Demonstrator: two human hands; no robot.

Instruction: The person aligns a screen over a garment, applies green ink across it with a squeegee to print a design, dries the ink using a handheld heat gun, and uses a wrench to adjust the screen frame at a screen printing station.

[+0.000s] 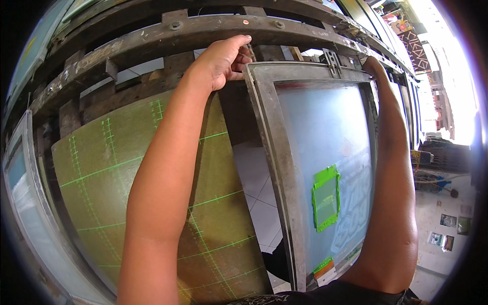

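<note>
A silk-screen printing frame (269,117) with a grey, worn metal border and pale blue mesh stands tilted in front of me. Green tape outlines a small rectangular window (326,199) in the mesh. My left hand (223,61) is at the frame's far left corner, its fingers curled at the edge and its thumb stretched above. Around the far right corner bends my right hand (373,66), its fingers mostly hidden. A slotted metal bracket (333,63) sits on the far edge between the hands. Beneath my left forearm lies an olive board (101,168) with green grid lines.
A dark, bolted rail (137,38) runs across the far side. Another framed screen (23,188) leans at the left edge. Pale floor tiles (259,178) show through the gap between board and frame. Small pictures (448,220) hang on a white wall at right.
</note>
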